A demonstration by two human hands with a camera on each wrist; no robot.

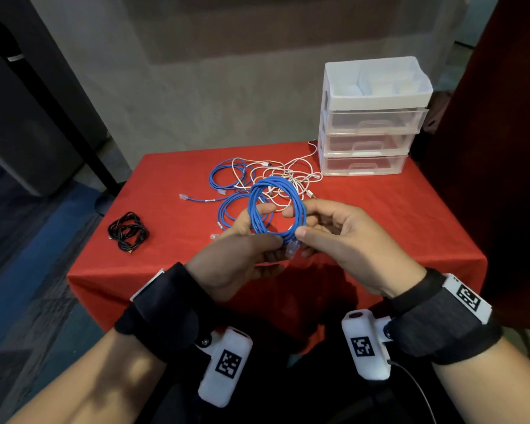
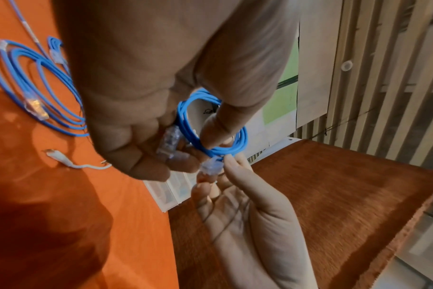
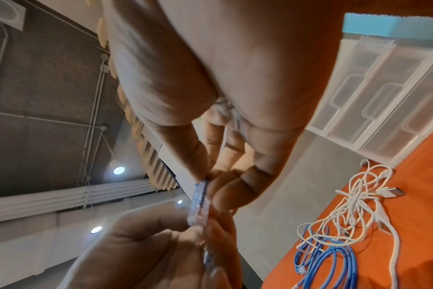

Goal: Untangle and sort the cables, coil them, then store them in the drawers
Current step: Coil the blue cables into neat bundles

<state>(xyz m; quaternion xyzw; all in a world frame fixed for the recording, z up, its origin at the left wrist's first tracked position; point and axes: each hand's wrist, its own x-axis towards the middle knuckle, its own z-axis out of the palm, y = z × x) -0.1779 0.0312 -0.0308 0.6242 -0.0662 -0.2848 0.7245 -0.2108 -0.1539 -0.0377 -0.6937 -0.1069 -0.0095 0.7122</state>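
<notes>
Left hand: I am holding my left hand (image 1: 242, 255) above the near half of the counter (image 1: 380, 228), well in front of the drawer unit (image 1: 371, 117); its fingers are curling round the lower left of the blue coil (image 1: 277, 209), and the left wrist view is showing them closing on one clear plug (image 2: 169, 139).
Right hand: my right hand (image 1: 343, 237) is sitting just beside the left one; its thumb and forefinger are pinching the coil's right side, and in the left wrist view its fingertips (image 2: 231, 161) are touching a second clear plug (image 2: 211, 166).
Blue coil: it is hanging in the air between my two hands, standing nearly upright, several loops bunched together, on the near left of the drawer unit and clear of the cloth.
Tangle: white cables (image 1: 288, 175) and more blue cable (image 1: 227, 175) are lying knotted together on the counter, just left of the drawer unit's bottom drawer, behind the coil I am holding.
Black cable: a small black bundle (image 1: 128, 231) is lying by the counter's left edge, well apart from the drawer unit.
Drawer unit: it is standing at the counter's far right corner, three clear drawers under an open white tray; the top drawer is sticking out a little.
</notes>
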